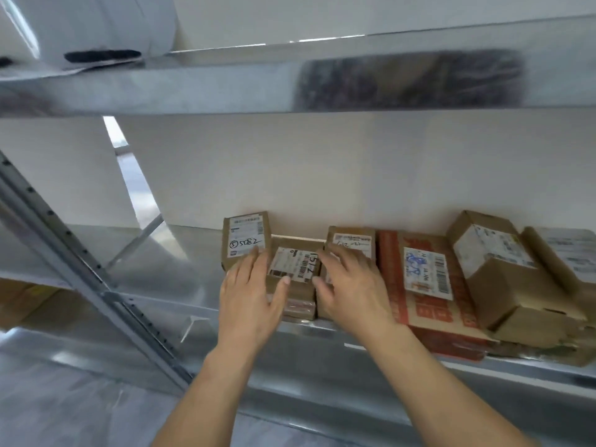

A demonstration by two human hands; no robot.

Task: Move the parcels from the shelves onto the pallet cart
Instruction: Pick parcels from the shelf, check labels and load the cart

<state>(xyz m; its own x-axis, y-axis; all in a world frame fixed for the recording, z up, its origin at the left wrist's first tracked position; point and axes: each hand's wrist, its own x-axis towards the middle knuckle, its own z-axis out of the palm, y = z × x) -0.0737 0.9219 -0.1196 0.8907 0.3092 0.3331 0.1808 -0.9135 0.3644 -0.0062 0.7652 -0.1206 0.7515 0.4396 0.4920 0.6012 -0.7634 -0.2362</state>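
Several brown cardboard parcels with white labels stand on a metal shelf (161,272). A small middle parcel (295,262) marked 1572 sits on a short stack between a taller left parcel (245,240) and a right parcel (351,243). My left hand (251,301) lies with straight fingers against the middle parcel's left side, its fingertips over the left parcel. My right hand (348,288) lies on the right parcel, thumb against the middle parcel's right side. The pallet cart is out of view.
A flat red-printed box (429,285) lies right of my hands, with a tilted brown box (503,269) and another parcel (561,256) beyond. The upper shelf beam (290,82) runs overhead, carrying a white bag (96,24). A perforated upright (96,279) slants at left.
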